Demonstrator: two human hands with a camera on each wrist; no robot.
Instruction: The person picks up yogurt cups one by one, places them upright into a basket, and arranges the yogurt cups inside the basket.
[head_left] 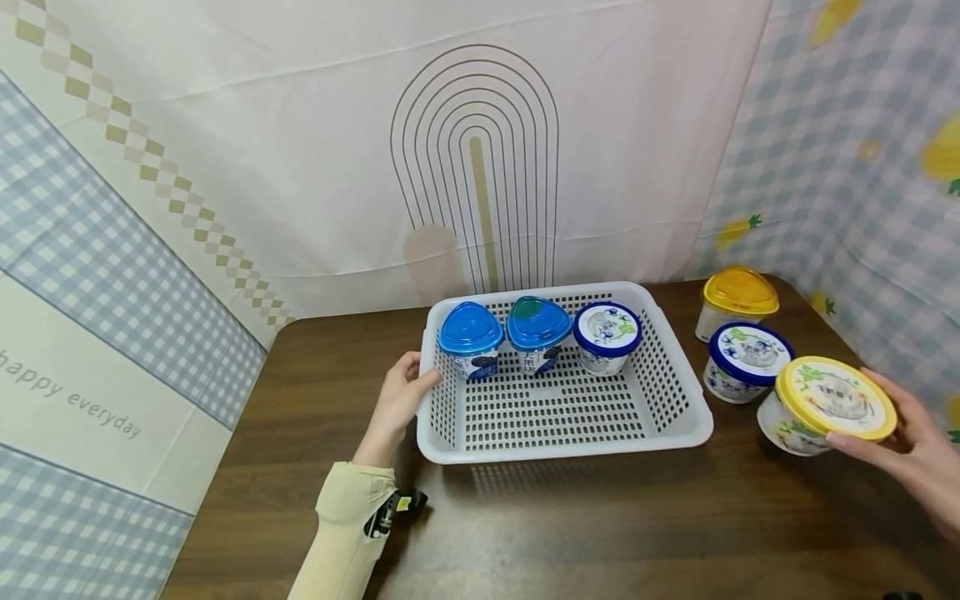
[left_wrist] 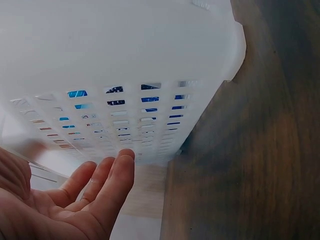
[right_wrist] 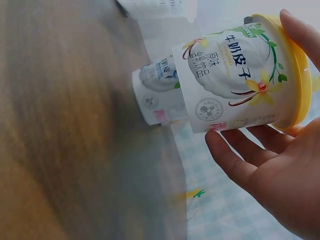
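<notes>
A white tub with a yellow lid is gripped by my right hand, thumb at the lid and fingers round its side. The right wrist view shows its printed side tilted above the table. Left of it stand a dark-blue-lidded tub and, behind that, a tub with an orange-yellow lid. My left hand holds the left rim of the light grey plastic basket, fingers along the outer wall. Inside, at the back, stand two blue-lidded cups and one dark-blue-lidded tub.
The brown wooden table carries everything. A patterned cloth backdrop stands behind the table, and blue-checked cloth closes off the right side. A dark wrist device is strapped at my left sleeve.
</notes>
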